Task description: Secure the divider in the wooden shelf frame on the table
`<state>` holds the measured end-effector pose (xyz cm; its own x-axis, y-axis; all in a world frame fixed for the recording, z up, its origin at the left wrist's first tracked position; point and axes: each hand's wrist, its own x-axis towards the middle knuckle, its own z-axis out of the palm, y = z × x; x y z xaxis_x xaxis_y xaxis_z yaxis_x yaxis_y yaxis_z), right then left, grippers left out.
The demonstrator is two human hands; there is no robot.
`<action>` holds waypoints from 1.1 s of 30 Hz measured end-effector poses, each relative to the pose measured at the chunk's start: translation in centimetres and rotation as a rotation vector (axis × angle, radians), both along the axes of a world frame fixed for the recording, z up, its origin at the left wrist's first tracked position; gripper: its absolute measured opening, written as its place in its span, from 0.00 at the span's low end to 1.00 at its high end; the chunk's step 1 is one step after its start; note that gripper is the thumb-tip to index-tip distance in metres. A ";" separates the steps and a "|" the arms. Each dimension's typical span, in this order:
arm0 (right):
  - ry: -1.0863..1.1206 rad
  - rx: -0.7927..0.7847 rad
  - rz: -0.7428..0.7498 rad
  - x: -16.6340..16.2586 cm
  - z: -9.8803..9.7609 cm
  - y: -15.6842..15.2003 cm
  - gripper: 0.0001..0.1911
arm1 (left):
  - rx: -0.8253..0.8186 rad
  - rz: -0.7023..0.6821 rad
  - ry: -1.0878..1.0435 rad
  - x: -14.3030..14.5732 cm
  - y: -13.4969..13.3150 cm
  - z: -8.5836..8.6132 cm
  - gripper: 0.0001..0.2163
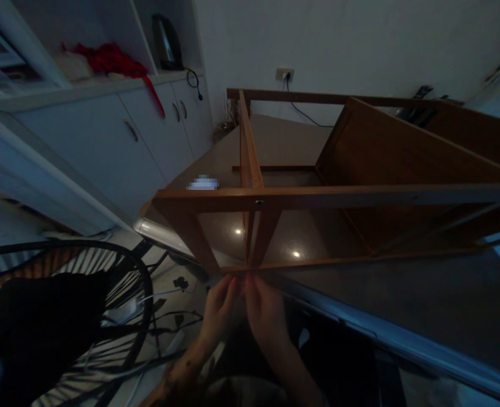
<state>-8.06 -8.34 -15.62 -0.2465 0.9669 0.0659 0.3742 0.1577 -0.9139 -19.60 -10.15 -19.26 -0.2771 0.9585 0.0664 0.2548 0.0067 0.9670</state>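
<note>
My left hand (221, 302) and my right hand (264, 308) are close together at the table's near edge, fingertips almost meeting. Both are closed in a pinch, and whatever lies between the fingers is too small and dark to make out. Just beyond them a brown wooden frame (318, 196), with rails and panels, lies on its side on the grey tabletop (436, 294). A screw head (259, 202) shows in its upper near rail, above a crosspiece (250, 147) that runs away from me. The lower near rail (309, 263) sits right behind my fingertips.
To the left stands a black corded chair (143, 294) with dark cloth (42, 333) on it. White cabinets (93, 135) hold a kettle (167, 42) and red fabric (110, 59). A plug sits in a wall socket (284, 74). Cables (182, 314) lie on the floor.
</note>
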 end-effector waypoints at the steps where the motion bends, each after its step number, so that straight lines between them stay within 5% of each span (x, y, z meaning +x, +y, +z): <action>1: 0.020 -0.026 -0.002 -0.1 -0.1 0.1 0.20 | 0.008 0.006 0.014 0.0 0.0 0.2 0.17; 14: 0.496 -0.469 -0.112 -1.3 0.3 -0.3 0.30 | 0.063 0.273 0.043 0.2 -0.6 0.5 0.20; 23: 0.579 -0.517 -0.110 -1.5 -0.2 -0.1 0.28 | 0.044 0.015 0.623 -0.5 -0.7 4.3 0.17; 27: 0.358 -0.281 -0.077 -0.9 -0.7 -0.2 0.24 | 0.096 -0.059 0.839 -0.3 -0.1 5.8 0.16; 33: -0.300 0.411 -0.013 1.0 -1.0 -0.2 0.19 | 0.126 -0.151 0.894 -0.4 0.5 6.9 0.13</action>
<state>-7.09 -8.50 -16.66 -0.3011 0.8792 0.3694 0.6148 0.4750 -0.6296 -19.96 -9.69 -12.37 0.0558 0.9516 0.3022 0.8985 -0.1798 0.4004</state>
